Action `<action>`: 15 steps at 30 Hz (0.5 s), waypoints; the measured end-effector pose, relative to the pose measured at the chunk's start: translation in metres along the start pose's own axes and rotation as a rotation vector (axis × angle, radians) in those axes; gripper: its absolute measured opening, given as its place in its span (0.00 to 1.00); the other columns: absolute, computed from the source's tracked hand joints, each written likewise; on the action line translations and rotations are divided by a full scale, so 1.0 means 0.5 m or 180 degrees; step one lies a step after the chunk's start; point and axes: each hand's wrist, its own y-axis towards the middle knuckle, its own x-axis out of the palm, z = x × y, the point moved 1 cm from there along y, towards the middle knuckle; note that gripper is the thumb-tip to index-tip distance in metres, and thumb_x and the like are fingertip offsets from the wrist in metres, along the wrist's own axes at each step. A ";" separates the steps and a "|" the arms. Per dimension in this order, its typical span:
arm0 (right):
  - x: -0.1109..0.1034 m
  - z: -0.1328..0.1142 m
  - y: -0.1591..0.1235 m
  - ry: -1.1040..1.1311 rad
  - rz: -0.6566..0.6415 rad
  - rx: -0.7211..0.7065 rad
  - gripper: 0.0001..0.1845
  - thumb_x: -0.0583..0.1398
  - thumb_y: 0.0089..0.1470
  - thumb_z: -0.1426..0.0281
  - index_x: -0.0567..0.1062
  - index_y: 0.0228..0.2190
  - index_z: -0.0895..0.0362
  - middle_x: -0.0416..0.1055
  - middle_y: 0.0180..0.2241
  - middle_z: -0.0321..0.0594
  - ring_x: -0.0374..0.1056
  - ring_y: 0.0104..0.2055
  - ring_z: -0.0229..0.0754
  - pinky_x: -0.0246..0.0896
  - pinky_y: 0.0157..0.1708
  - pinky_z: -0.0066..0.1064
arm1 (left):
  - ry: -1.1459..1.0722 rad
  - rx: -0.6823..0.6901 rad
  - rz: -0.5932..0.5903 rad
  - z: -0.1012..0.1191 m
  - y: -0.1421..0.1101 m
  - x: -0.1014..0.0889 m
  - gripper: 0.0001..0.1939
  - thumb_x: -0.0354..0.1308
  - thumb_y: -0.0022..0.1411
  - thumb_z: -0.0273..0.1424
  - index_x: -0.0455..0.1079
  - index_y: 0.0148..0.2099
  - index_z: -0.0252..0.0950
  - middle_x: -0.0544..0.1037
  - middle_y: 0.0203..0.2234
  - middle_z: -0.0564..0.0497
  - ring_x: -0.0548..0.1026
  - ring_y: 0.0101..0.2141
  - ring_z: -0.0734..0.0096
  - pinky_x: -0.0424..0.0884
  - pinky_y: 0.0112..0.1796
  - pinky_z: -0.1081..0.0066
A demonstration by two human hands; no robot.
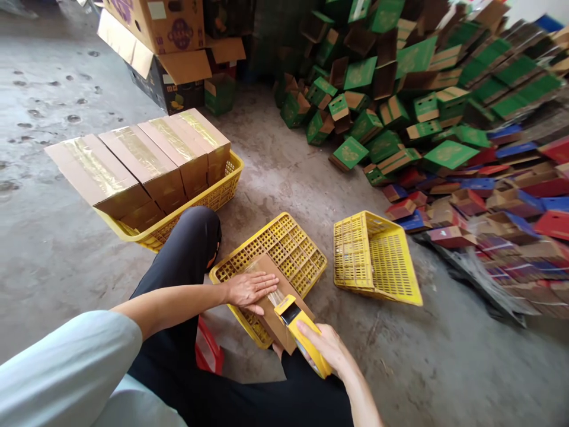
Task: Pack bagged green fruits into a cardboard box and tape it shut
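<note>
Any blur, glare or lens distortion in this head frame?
Head view: even daylight, soft shadows; glare on the tape strips of the sealed cartons; wide-angle bending at the edges; the box pile smears at top right; both hands and the tape dispenser stay sharp.

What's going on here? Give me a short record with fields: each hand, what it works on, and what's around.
left hand: left hand pressed flat on a brown cardboard box
right hand: right hand grips a yellow tape dispenser at the box
support: box lies on an upturned yellow crate
left: yellow basket holding taped boxes
right: empty yellow basket, pile of green boxes
</note>
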 end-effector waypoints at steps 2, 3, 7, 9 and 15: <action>-0.002 0.003 0.001 0.0007 -0.0050 -0.0005 0.24 0.63 0.53 0.46 0.74 0.27 0.56 0.77 0.18 0.42 0.74 0.20 0.44 0.68 0.21 0.28 | 0.0043 0.0006 -0.0014 -0.002 -0.001 0.003 0.47 0.48 0.72 0.59 0.51 0.76 0.25 0.55 0.72 0.31 0.52 0.73 0.50 0.53 0.70 0.52; -0.003 0.006 0.000 0.0010 -0.0068 -0.0009 0.25 0.63 0.53 0.46 0.74 0.27 0.56 0.77 0.18 0.42 0.74 0.20 0.44 0.68 0.21 0.28 | 0.0064 0.0017 -0.0008 -0.003 -0.002 0.005 0.47 0.47 0.72 0.59 0.51 0.76 0.25 0.55 0.72 0.31 0.52 0.73 0.50 0.53 0.70 0.52; -0.007 0.023 -0.013 0.0056 -0.0055 -0.0015 0.26 0.61 0.54 0.43 0.73 0.28 0.54 0.76 0.18 0.42 0.74 0.20 0.44 0.69 0.21 0.30 | 0.0108 0.0088 0.0052 -0.007 -0.003 0.005 0.48 0.48 0.72 0.59 0.50 0.75 0.23 0.55 0.72 0.29 0.52 0.73 0.49 0.52 0.70 0.53; -0.008 0.035 -0.021 0.0028 0.0049 0.0024 0.27 0.59 0.55 0.42 0.72 0.28 0.54 0.77 0.18 0.42 0.75 0.20 0.45 0.69 0.22 0.30 | 0.0106 0.0099 0.0049 -0.007 -0.003 0.003 0.49 0.49 0.71 0.59 0.51 0.75 0.23 0.55 0.72 0.29 0.52 0.73 0.48 0.52 0.70 0.52; -0.004 0.057 -0.026 -0.0119 0.0195 0.0018 0.27 0.61 0.54 0.42 0.73 0.28 0.54 0.78 0.20 0.43 0.76 0.22 0.46 0.68 0.22 0.29 | -0.0009 0.0021 -0.0016 0.000 -0.007 -0.007 0.50 0.48 0.71 0.61 0.48 0.76 0.26 0.56 0.72 0.30 0.53 0.73 0.48 0.53 0.70 0.52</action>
